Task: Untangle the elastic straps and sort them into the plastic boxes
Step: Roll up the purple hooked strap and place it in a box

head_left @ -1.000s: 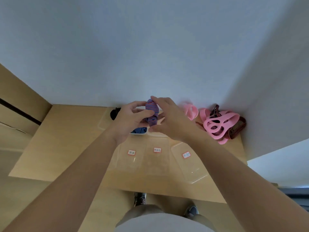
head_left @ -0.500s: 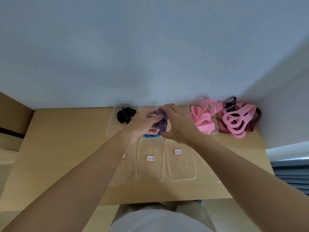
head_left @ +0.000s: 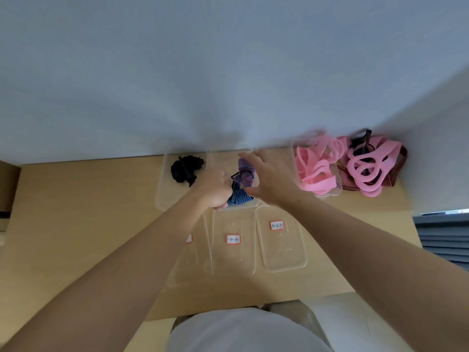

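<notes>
Purple striped strap (head_left: 245, 175): lay bunched in the middle box (head_left: 218, 161) of the back row, on top of a blue striped strap (head_left: 239, 196).
Middle box: clear plastic, against the wall (head_left: 228, 72) at the far edge of the table (head_left: 76, 212).
Right hand (head_left: 270, 176): spread wide over the purple striped strap, fingers straight and blurred, thumb low by the blue striped strap; it gripped nothing.
Left hand (head_left: 213, 189): fingers curled, knuckles up, pressed against the near left side of the two straps; whether it gripped either one could not be told, as the fingertips were hidden.
Left box (head_left: 162, 194): clear, just beside the middle box, with a crumpled black strap (head_left: 186, 170) in its far end.
Right box (head_left: 330, 193): clear, held a heap of pink straps (head_left: 314, 171).
Tangle (head_left: 365, 168): more pink loops knotted with a dark red striped strap (head_left: 396, 174), on the table in the far right corner, just beside the right box.
Flat clear trays: three in a near row, middle tray (head_left: 233, 260), right tray (head_left: 281, 252), left tray (head_left: 196, 260) partly under the left forearm.
Labels: a red-bordered label (head_left: 233, 239) on the middle tray, another (head_left: 277, 225) on the right one; writing too small to read.
</notes>
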{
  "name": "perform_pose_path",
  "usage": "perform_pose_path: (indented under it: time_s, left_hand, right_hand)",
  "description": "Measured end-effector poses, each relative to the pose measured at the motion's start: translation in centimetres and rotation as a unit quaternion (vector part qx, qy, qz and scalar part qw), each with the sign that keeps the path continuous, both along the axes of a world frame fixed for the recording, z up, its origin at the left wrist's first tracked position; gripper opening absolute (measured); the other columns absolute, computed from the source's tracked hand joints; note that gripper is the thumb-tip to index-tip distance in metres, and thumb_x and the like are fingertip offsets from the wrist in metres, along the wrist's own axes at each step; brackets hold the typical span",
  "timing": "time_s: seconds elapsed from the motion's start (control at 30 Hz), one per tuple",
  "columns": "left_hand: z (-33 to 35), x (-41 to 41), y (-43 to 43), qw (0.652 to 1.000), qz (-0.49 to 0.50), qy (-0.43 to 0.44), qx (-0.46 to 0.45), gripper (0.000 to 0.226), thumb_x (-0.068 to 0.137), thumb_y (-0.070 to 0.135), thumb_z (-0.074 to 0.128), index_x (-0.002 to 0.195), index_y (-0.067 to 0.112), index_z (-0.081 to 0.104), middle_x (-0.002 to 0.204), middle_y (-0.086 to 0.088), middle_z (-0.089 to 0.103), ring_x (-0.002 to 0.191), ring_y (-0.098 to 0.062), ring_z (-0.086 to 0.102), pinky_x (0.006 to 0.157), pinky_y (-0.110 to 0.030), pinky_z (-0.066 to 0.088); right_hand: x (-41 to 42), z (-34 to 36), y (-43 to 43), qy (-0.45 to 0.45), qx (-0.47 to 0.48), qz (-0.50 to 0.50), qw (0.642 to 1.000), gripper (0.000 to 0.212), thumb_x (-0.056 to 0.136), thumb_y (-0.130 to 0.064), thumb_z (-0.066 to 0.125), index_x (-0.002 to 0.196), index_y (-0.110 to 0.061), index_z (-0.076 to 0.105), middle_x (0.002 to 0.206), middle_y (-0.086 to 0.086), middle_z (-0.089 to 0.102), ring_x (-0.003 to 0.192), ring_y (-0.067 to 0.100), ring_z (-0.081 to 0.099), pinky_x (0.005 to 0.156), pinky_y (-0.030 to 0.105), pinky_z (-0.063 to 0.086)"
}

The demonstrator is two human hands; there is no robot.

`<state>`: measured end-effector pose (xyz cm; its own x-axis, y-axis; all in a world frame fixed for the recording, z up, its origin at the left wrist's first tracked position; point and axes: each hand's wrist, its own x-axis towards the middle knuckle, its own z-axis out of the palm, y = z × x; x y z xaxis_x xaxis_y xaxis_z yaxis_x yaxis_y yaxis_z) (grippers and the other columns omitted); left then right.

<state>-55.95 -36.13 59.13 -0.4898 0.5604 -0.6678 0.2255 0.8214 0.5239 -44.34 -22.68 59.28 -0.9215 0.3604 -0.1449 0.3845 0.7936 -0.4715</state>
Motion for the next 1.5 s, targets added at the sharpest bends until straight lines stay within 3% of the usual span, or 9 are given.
perform_pose_path:
  time_s: [0.27,0.4,0.47,0.57,0.77,0.97,1.13,1.37,1.5]
  left_hand:
    - [-2.0,0.9,0.3,0.996,-0.003,0.085,0.019,0.018,0.100,0.023,0.054,0.088,0.016,0.066,0.083,-0.004,0.071,0.053,-0.021,0.073,0.059,-0.035,0.060]
    - [-2.2,1.2,0.5,0.994,0.018,0.106,0.025,0.022,0.094,0.019,0.057,0.073,0.016,0.061,0.080,-0.013,0.070,0.066,-0.030,0.074,0.061,-0.038,0.060]
    - [-2.3,1.3,0.5,0.994,0.037,0.099,0.030,0.015,0.094,0.023,0.060,0.085,0.018,0.071,0.086,-0.011,0.073,0.075,-0.033,0.074,0.068,-0.044,0.062]
    - [-2.4,1.4,0.4,0.994,0.055,0.092,0.036,0.022,0.094,0.023,0.059,0.107,0.023,0.077,0.097,-0.006,0.075,0.082,-0.032,0.074,0.073,-0.045,0.063]
    - [-2.4,1.5,0.4,0.993,0.075,0.087,0.035,0.027,0.094,0.023,0.059,0.115,0.025,0.075,0.108,-0.003,0.073,0.089,-0.031,0.074,0.077,-0.043,0.062]
    - [-2.4,1.9,0.4,0.991,0.083,0.095,0.036,0.025,0.092,0.021,0.059,0.111,0.025,0.076,0.100,-0.004,0.075,0.088,-0.030,0.074,0.078,-0.042,0.062]
    - [-2.4,2.0,0.5,0.991,0.081,0.103,0.033,0.024,0.092,0.021,0.058,0.108,0.025,0.076,0.101,-0.001,0.074,0.085,-0.030,0.074,0.076,-0.042,0.062]
    - [-1.5,2.4,0.4,0.989,0.048,0.131,0.050,0.015,0.088,0.017,0.056,0.077,0.018,0.066,0.084,-0.013,0.070,0.075,-0.033,0.064,0.053,-0.032,0.047]
    - [-0.7,3.0,0.2,0.975,0.000,0.213,0.070,0.022,0.097,0.028,0.056,0.110,0.015,0.068,0.111,-0.004,0.068,0.102,-0.028,0.063,0.077,-0.036,0.050]
  right_hand:
    - [-1.6,-1.1,0.6,-0.058,0.088,0.036,0.994,0.057,0.081,-0.035,0.072,0.135,-0.030,0.057,0.137,0.002,0.052,0.112,0.030,0.053,0.093,0.044,0.045]
    - [-1.8,-1.4,1.2,-0.118,0.098,0.078,0.985,0.058,0.083,-0.050,0.071,0.136,-0.031,0.054,0.136,-0.002,0.056,0.116,0.029,0.049,0.099,0.043,0.041]
    - [-2.1,-1.3,1.5,-0.113,0.077,0.083,0.987,0.056,0.084,-0.058,0.067,0.133,-0.032,0.058,0.133,-0.003,0.061,0.115,0.029,0.050,0.099,0.044,0.040]
    - [-2.8,-1.0,2.1,-0.124,0.095,0.090,0.984,0.037,0.089,-0.045,0.065,0.123,-0.030,0.064,0.132,-0.002,0.062,0.117,0.028,0.049,0.099,0.043,0.039]
    - [-3.3,-1.1,1.9,-0.159,0.193,0.136,0.959,0.027,0.084,-0.036,0.065,0.106,-0.021,0.069,0.119,0.001,0.061,0.108,0.029,0.051,0.087,0.041,0.041]
    - [-3.1,-0.9,1.5,-0.145,0.260,0.145,0.944,0.030,0.082,-0.041,0.063,0.103,-0.024,0.076,0.140,0.001,0.052,0.122,0.030,0.045,0.089,0.043,0.038]
    - [-2.6,-0.5,0.5,-0.184,0.284,0.130,0.932,0.022,0.086,-0.027,0.058,0.103,-0.019,0.071,0.112,-0.003,0.063,0.106,0.030,0.051,0.081,0.041,0.034]
    - [-1.9,-0.5,-0.7,-0.141,0.263,0.077,0.951,0.023,0.089,-0.027,0.059,0.110,-0.020,0.063,0.114,0.001,0.060,0.106,0.029,0.052,0.084,0.041,0.035]
    - [-0.2,0.1,-0.1,-0.087,0.202,0.016,0.975,0.037,0.097,-0.041,0.050,0.122,-0.016,0.062,0.132,0.001,0.061,0.119,0.026,0.054,0.099,0.039,0.035]
